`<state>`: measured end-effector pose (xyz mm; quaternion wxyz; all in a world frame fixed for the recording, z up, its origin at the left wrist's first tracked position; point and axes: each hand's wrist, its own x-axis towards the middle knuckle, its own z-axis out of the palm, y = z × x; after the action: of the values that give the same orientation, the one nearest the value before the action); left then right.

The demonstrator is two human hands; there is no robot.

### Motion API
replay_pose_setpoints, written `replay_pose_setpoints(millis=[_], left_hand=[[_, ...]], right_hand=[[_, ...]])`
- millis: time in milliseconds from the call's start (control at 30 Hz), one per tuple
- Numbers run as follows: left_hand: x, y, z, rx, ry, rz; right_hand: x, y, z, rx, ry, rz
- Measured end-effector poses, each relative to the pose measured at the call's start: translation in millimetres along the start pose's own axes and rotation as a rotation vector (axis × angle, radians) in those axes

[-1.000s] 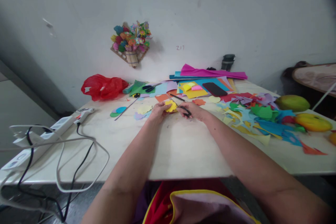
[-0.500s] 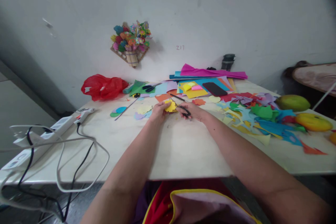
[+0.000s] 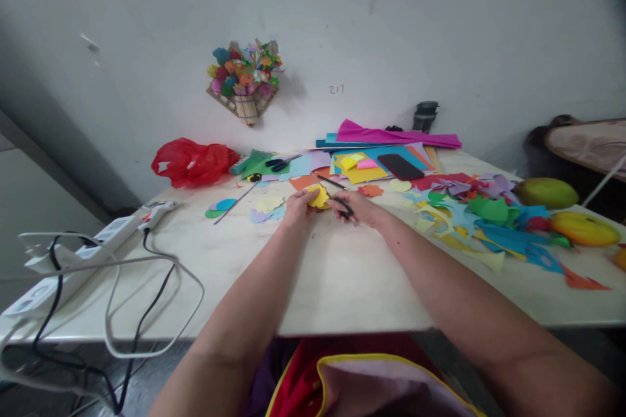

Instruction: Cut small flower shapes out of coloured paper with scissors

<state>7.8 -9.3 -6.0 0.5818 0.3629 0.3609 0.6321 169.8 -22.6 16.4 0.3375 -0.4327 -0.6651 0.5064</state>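
Between the fingers of my left hand (image 3: 299,204) is a yellow paper flower (image 3: 319,197) with a scalloped edge. My right hand (image 3: 359,206) grips the black handles of a pair of scissors (image 3: 345,208); their blades point toward the flower's right edge. Whether the blades touch the paper is too small to tell. A pencil (image 3: 330,181) lies just beyond the hands. To the left rest pale yellow paper flowers (image 3: 268,203), and an orange paper flower (image 3: 370,191) lies to the right of the scissors.
Paper scraps (image 3: 489,215) and mangoes (image 3: 584,228) cover the right side. At the back are paper sheets (image 3: 401,138), a phone (image 3: 400,167), a second pair of scissors (image 3: 278,164) and a red plastic bag (image 3: 193,163). Power strips (image 3: 73,273) with loose cables occupy the left.
The yellow flower has turned slightly in my left hand. Both hands stay almost in the same place, and the scissors have shifted very little.
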Motion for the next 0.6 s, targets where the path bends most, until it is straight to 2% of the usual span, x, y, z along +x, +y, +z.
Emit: replay_pose_setpoints(millis=[600], left_hand=[[-6.8,-1.6,9.6,-0.033,0.064,0.039]], right_hand=[[-2.4,-3.1,5.8,0.035,0.031,-0.014]])
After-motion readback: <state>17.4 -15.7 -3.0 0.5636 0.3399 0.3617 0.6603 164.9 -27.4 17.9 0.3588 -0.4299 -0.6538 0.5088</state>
